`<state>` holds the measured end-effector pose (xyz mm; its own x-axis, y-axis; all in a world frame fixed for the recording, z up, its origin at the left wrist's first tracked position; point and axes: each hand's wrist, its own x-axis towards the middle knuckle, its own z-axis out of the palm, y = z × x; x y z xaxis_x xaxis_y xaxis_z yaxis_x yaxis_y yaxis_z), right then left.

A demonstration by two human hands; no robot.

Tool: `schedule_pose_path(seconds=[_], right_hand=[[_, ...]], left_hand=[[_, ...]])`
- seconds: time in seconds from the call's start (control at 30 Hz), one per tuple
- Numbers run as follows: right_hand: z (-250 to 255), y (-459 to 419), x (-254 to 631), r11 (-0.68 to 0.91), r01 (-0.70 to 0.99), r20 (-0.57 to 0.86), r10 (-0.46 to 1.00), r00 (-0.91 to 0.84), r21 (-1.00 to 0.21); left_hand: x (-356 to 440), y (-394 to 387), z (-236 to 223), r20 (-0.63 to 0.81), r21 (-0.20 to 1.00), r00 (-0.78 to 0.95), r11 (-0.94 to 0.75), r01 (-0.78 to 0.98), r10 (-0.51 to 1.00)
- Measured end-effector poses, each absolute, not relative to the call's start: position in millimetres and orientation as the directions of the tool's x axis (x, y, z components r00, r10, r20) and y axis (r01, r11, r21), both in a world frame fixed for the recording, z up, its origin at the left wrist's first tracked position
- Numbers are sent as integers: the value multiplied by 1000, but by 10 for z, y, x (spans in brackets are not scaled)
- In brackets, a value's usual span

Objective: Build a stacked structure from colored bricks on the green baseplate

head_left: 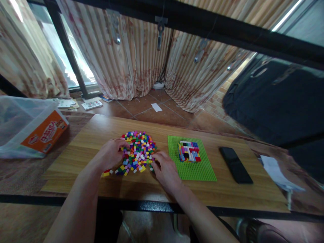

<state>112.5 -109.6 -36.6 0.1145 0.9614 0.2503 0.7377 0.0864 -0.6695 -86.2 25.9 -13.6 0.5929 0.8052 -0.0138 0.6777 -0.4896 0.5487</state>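
Note:
A loose pile of small colourful toy bricks (pixel 138 152) lies on the wooden table. My left hand (pixel 112 154) rests at the pile's left edge, its fingers apart and reaching onto the bricks. On the opposite edge is my right hand (pixel 165 169), fingers curled in toward the thumb; whatever may be between them is too small to make out. Just right of that hand lies a green baseplate (pixel 202 172). A low block of multicoloured bricks (pixel 189 151), with gaps in its top, stands on the plate.
A black phone (pixel 236 165) lies right of the baseplate. White papers (pixel 278 172) are past the table's right end. At the left stands a clear plastic box (pixel 27 125) with an orange label. A dark metal bar (pixel 141 205) runs along the table's front edge (pixel 227 199).

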Motion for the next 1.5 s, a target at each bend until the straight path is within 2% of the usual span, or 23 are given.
schedule_pose_path(seconds=[0.23,0.43,0.6,0.8,0.97,1.33,1.5], right_hand=[[-333,-1133,1089,178,671,314,946,86,-720],[-292,-1134,1129,198,657,355,928,112,-727],[-228,-1133,1112,203,626,372,916,150,-753],[-179,-1101,1093,191,433,322,912,253,-881],[-186,-1058,1109,173,279,262,910,321,-944],[-115,-1089,1175,163,352,291,892,347,-922],[-119,-1093,1211,156,223,228,911,345,-962]], left_hand=[[-878,246,-147,37,626,532,-435,647,846],[-802,181,-38,16,864,527,-277,420,850],[-747,108,68,-15,960,572,-148,237,820],[-548,-52,79,-106,988,605,18,150,790],[-352,-156,54,-111,991,678,28,132,727],[-243,-232,21,-34,992,681,-56,110,732],[-171,-286,19,-51,997,634,2,78,772]])
